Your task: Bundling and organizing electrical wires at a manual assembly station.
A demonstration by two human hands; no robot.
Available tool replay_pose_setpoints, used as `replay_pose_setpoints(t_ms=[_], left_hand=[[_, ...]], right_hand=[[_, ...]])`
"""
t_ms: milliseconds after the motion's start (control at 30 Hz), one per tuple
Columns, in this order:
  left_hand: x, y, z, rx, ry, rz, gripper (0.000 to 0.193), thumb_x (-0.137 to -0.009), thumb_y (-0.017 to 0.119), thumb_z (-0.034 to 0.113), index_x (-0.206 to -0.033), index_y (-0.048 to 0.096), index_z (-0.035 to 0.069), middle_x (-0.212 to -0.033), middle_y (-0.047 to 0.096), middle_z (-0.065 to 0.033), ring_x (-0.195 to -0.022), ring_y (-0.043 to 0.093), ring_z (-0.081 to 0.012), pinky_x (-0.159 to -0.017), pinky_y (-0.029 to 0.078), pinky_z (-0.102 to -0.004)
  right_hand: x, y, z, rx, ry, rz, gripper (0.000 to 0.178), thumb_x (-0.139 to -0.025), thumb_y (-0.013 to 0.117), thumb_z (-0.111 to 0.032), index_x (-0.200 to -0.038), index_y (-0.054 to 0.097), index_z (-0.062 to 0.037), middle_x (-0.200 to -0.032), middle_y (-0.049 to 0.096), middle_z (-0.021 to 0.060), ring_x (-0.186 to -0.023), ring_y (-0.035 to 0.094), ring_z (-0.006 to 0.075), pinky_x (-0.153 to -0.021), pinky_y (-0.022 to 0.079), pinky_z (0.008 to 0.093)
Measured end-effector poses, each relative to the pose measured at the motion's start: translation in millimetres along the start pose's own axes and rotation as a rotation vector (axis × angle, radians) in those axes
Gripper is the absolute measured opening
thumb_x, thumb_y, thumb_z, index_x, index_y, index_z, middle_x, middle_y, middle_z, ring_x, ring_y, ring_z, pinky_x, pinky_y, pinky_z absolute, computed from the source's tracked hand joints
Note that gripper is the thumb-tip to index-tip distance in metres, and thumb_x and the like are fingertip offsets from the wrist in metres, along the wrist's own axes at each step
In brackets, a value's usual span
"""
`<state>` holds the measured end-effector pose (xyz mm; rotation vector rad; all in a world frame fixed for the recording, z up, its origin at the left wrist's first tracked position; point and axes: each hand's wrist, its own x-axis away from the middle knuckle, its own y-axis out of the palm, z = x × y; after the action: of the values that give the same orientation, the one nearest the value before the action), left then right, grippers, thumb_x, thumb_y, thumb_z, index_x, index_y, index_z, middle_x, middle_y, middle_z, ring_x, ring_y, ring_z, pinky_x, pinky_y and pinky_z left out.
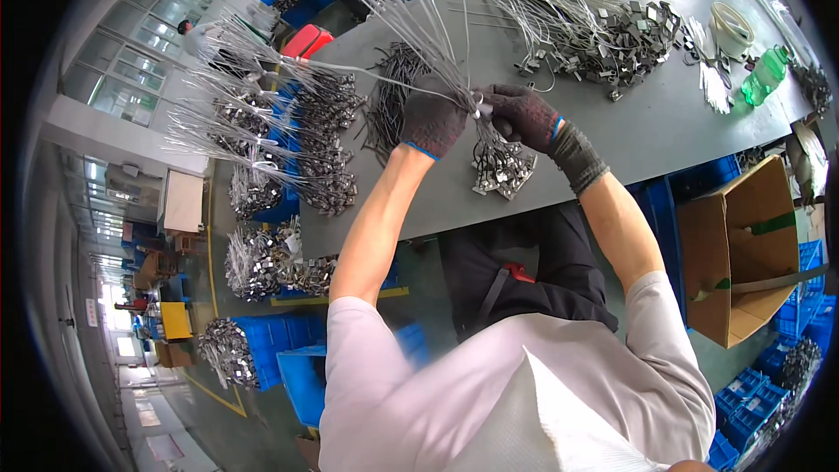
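Both hands wear dark knitted work gloves with blue cuffs. My left hand (434,112) is closed around a bundle of thin grey cables (437,39), whose long ends fan out up and away over the table. Below the grip, the bundle's other ends hang down in a cluster of small metal pieces (505,173). A white tie (477,101) circles the bundle between the hands. My right hand (523,115) pinches at this tie from the right, fingers bent; exactly what lies between its fingertips is hidden. A stack of black cables (384,92) lies just left of my left hand.
The grey table (612,144) carries a loose cable heap with metal ends (625,39), a white tub (731,28) and a green bottle (766,76). Tied cable bundles (319,135) lie along its left edge. A cardboard box (734,253) and blue crates (262,341) stand around me.
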<state>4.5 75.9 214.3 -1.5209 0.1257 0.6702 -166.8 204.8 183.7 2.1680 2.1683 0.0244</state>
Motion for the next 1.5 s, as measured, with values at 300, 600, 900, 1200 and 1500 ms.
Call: replay_pose_setpoints(t_ms=[300, 600, 900, 1200, 1500], left_hand=[[52.1, 24.5, 26.7, 1.348, -0.845, 0.285, 0.037, -0.096, 0.07, 0.037, -0.098, 0.07, 0.0, -0.073, 0.065, -0.004, -0.064, 0.06, -0.0127, -0.059, 0.049, -0.031], [60.9, 36.2, 1.4, 1.273, -0.492, 0.235, 0.042, -0.099, 0.063, 0.042, -0.1, 0.07, 0.0, -0.082, 0.07, -0.0071, -0.072, 0.064, -0.0157, -0.07, 0.053, -0.0327], [183.1, 143.7, -248.3, -0.093, -0.865, 0.248, 0.059, -0.099, 0.048, 0.054, -0.138, 0.058, 0.011, -0.14, 0.055, -0.0256, -0.133, 0.049, -0.0416, -0.113, 0.034, -0.0523], [129.5, 226.5, -326.2, 0.086, -0.878, 0.293, 0.06, -0.101, 0.046, 0.051, -0.141, 0.054, 0.007, -0.143, 0.051, -0.0267, -0.134, 0.044, -0.0449, -0.115, 0.031, -0.0516], [58.0, 242.1, -284.9, 0.135, -0.603, 0.421, 0.05, -0.097, 0.056, 0.045, -0.128, 0.061, 0.006, -0.133, 0.058, -0.0232, -0.123, 0.053, -0.0424, -0.105, 0.04, -0.0514]], right_hand=[[0.5, 14.9, 38.6, 0.687, -0.189, 0.523, 0.02, -0.088, 0.064, -0.019, -0.092, 0.065, 0.0002, -0.076, 0.064, 0.016, -0.07, 0.064, 0.024, -0.068, 0.051, 0.0377], [7.4, 58.7, -2.7, 0.769, -0.41, 0.395, 0.03, -0.094, 0.068, -0.02, -0.118, 0.067, -0.003, -0.083, 0.067, 0.0032, -0.073, 0.059, 0.0097, -0.066, 0.049, 0.0275], [1.6, 46.1, 12.2, 0.45, 0.014, 0.706, 0.031, -0.1, 0.062, -0.033, -0.096, 0.072, -0.0036, -0.076, 0.063, -0.0011, -0.064, 0.048, 0.0046, -0.056, 0.038, 0.0238], [5.4, 41.4, 19.9, 0.551, 0.069, 0.853, 0.031, -0.105, 0.049, -0.026, -0.099, 0.067, -0.0014, -0.088, 0.067, 0.0039, -0.064, 0.052, 0.007, -0.052, 0.04, 0.0227], [7.0, 42.2, 22.7, 0.584, 0.066, 0.838, 0.032, -0.106, 0.046, -0.026, -0.102, 0.067, -0.0018, -0.091, 0.066, 0.0051, -0.07, 0.054, 0.009, -0.057, 0.041, 0.0231]])
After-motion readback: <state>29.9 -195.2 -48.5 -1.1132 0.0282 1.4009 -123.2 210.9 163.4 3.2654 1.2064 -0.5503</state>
